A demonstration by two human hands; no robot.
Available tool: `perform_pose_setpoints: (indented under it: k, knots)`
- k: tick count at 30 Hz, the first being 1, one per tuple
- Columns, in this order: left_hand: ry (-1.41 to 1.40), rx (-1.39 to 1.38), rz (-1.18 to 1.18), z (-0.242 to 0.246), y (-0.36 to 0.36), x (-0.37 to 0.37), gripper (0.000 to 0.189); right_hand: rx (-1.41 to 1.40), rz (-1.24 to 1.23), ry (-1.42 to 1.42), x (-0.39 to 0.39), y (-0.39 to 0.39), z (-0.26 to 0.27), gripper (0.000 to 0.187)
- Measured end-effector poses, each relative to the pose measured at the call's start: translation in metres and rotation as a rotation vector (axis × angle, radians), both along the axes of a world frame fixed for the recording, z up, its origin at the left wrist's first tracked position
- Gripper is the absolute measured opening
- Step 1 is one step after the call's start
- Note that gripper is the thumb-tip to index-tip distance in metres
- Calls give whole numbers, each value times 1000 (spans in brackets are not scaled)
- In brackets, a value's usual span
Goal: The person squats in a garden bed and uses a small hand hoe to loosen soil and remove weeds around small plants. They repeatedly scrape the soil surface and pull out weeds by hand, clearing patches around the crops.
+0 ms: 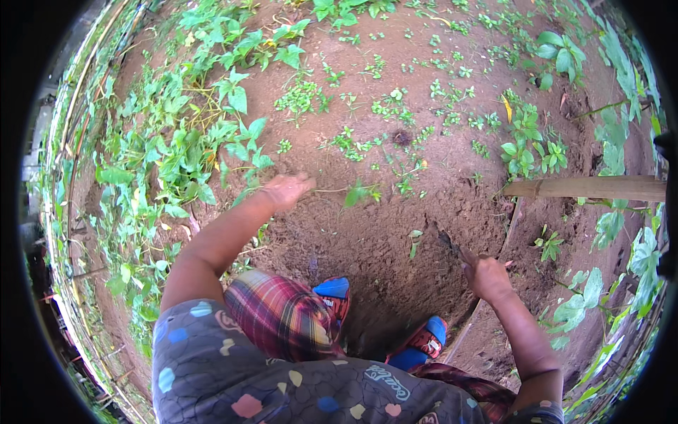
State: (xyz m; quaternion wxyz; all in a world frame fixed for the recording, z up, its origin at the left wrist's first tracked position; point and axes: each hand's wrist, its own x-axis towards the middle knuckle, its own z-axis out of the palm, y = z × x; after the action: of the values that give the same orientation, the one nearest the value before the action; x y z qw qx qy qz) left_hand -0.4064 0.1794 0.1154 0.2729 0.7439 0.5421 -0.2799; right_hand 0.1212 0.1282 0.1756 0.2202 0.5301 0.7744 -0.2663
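Note:
My left hand [288, 191], slightly blurred, is closed on a thin vine stem [333, 190] low over the bare soil. The stem runs out to the right from my fingers and ends in a blurred green leaf [357, 195]. My right hand [488, 278] grips the handle of a small hand tool with a dark, soil-stained blade [450, 243]. Its tip points up and left, against the loosened soil [381, 238]. A small leafy sprig [415, 243] lies on the dirt left of the blade.
Leafy vines [175, 138] spread thickly along the left. Low weeds [349, 144] dot the ground ahead. A bamboo pole [588, 188] juts in from the right, above broad-leaved plants [582, 302]. A bamboo fence [69, 122] lines the left. My sandalled feet [335, 297] stand on the soil.

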Motion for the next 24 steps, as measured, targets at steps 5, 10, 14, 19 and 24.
perform_pose_setpoints:
  k: [5,10,14,19,24]
  knots:
    - [164,167,31,84,-82,-162,32,46,68,-6,-10,13,8,33]
    - [902,-67,230,171,-206,-335,44,-8,149,-115,-26,18,12,43]
    - [654,181,461,129,-224,-325,46,14,182,-227,-38,4,8,46]
    - [110,253,547,32,-189,-205,41,56,100,-170,-46,-22,1,50]
    - [212,368,863,-28,-169,-135,81,137,-37,-160,-68,-43,-5,39]
